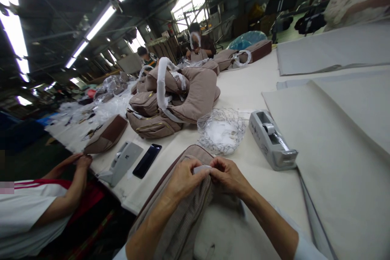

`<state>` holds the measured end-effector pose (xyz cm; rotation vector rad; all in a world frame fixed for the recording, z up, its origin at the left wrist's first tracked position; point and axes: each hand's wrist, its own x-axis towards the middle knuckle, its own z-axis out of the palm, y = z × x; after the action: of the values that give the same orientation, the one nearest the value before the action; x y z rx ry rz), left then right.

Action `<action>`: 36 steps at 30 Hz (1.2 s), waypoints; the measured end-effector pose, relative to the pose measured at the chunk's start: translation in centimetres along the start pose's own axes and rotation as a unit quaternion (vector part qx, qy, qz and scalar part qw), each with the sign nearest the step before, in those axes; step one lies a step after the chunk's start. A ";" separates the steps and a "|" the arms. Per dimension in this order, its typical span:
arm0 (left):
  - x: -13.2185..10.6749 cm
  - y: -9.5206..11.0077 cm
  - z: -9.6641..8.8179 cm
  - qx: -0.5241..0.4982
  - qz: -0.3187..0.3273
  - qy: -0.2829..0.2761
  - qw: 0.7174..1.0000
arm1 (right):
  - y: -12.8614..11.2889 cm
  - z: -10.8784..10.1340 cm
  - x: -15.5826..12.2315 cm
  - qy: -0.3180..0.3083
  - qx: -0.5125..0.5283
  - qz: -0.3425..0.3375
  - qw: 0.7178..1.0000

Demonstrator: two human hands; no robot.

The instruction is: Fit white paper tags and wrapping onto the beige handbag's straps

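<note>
A brown-taupe fabric bag (179, 215) with a zip lies in front of me on the table. Over its far end, my left hand (184, 178) is closed, pinching a small white strip (201, 168) between thumb and fingers. My right hand (228, 174) pinches the right end of that same strip, its fingertips almost meeting those of the left. Whether the strip is paper, foam or film I cannot make out. Just beyond the hands sits a clear plastic bag with dark net-like lines (222, 132).
A grey tape dispenser (271, 140) stands at right; another tape dispenser (124, 162) and a black phone (147, 161) lie left. Taupe bags (191, 93) with white-wrapped handles are piled ahead. Large pale sheets (338, 109) cover the right. A co-worker's hands (81, 160) are at the left edge.
</note>
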<state>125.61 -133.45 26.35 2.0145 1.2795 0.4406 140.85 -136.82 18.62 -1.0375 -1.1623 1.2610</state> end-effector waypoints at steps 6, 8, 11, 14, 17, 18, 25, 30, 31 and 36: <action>0.3 0.0 -1.3 0.030 0.055 0.000 0.998 | -1.5 -0.5 1.6 -0.102 0.049 0.028 0.993; 0.8 0.1 -1.6 0.063 0.086 0.002 0.994 | -1.7 -0.9 2.4 -0.151 0.054 0.071 0.985; 1.0 -0.4 -1.6 0.049 0.074 0.007 0.996 | -1.3 -1.1 3.0 -0.152 0.070 0.096 0.981; 0.8 -1.6 -1.0 -0.097 -0.019 -0.016 0.995 | -0.6 -0.8 3.0 -0.121 0.075 0.085 0.986; 0.5 -2.6 -0.4 -0.190 -0.075 -0.019 0.979 | -0.2 -0.3 2.8 -0.105 0.070 0.073 0.989; 0.4 -2.7 -0.2 -0.194 -0.079 -0.010 0.978 | -0.2 -0.2 2.7 -0.103 0.065 0.067 0.990; 0.8 -2.2 0.7 -0.132 -0.027 0.078 0.988 | -0.8 0.3 2.5 -0.060 -0.011 -0.013 0.998; 0.8 -2.3 0.9 -0.165 -0.028 0.077 0.983 | -0.8 0.3 2.4 -0.023 -0.151 -0.173 0.973; 0.7 -2.2 0.9 -0.174 -0.033 0.070 0.982 | -0.7 0.3 2.2 -0.021 -0.159 -0.189 0.969; 0.3 -1.9 0.9 -0.223 -0.068 0.047 0.971 | 0.2 0.4 0.7 -0.012 -0.209 -0.264 0.942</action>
<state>125.07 -133.01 24.36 1.5360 1.2364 0.6965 140.41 -136.09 18.54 -0.9178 -1.6386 0.6159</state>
